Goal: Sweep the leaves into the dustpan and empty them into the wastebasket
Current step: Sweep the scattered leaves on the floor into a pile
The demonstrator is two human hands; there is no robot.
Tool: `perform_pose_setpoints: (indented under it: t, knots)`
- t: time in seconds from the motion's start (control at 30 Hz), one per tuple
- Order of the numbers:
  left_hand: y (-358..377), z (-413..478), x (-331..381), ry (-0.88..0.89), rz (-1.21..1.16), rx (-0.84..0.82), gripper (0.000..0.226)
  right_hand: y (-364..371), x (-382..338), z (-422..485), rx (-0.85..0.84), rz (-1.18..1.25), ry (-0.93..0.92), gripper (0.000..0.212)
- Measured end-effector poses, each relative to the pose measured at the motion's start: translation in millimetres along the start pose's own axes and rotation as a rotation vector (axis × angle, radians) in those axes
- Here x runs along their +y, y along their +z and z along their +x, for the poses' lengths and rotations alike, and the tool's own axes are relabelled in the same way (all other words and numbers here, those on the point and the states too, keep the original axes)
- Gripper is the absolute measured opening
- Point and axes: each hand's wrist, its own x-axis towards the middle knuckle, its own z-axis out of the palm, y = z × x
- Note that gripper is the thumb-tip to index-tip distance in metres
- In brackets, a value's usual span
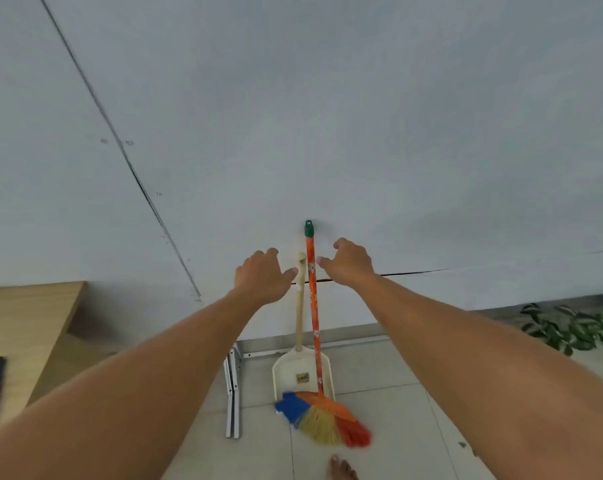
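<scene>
Head view: the broom and dustpan stand together, leaning on the wall. The dustpan is at the back and the broom handle crosses its scoop. The broom's bristles splay on the floor in front of the scoop. Both arms reach towards the handle tops. The left hand is spread and loosely curled, holding nothing, its thumb just beside the cream dustpan handle; whether it touches I cannot tell. The right hand is likewise wide and unladen, its thumb just beside the orange broom handle below the green cap.

Both tools look light. The broom handle is a thin, stiff pole, probably smooth and a little slippery, so a full wrap of the fingers suits it better than a pinch. A hold on the upper part of the handle should give reach and control. The bristles are soft and will bend under pressure. The dustpan seems to be thin plastic on a long stem; gripped near the top it will hang and swing, so it wants steadying when set down.

Green leaves show low at the far right by the wall, well apart from the tools. A wooden table is at the left. No wastebasket is in view.
</scene>
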Motion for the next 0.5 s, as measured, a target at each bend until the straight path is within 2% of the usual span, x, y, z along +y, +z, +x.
perform_pose_setpoints:
  t: [0.13, 0.27, 0.5]
  knots:
    - [13, 25, 17, -0.077, -0.076, 0.010, 0.065, 8, -6, 43, 0.013, -0.001, -0.006, 0.050]
    - [27, 47, 30, -0.141, -0.111, 0.038, 0.063, 25, -7, 84, 0.025, -0.028, -0.013, 0.032]
    - [43, 52, 39, -0.212, -0.088, 0.122, 0.053, 47, -1, 104, -0.001, 0.003, -0.080, 0.025]
